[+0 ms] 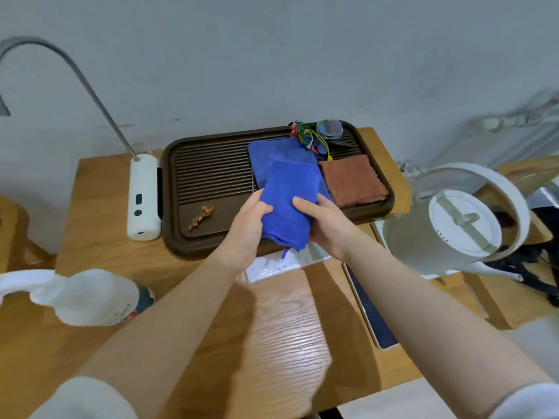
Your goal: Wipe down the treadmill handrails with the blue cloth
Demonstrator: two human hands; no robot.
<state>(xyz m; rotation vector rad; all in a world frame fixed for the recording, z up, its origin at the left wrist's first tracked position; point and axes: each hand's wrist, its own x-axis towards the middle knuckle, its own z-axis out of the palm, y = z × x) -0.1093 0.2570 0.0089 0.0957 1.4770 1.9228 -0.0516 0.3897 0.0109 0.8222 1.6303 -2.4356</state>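
Observation:
A folded blue cloth [287, 204] is held up between both hands, just above the front edge of a dark brown slatted tray [211, 176]. My left hand [246, 228] grips its left side, thumb on top. My right hand [328, 228] grips its right side, with fingers over the front. A second blue cloth [272, 152] lies flat on the tray behind it. No treadmill or handrail is in view.
A brown cloth [352, 179] lies on the tray's right. A white lamp base [143, 198] stands left of the tray. A white kettle [459, 222] is at right, a white spray bottle [87, 297] at left, a tablet [372, 313] on the wooden table [272, 343].

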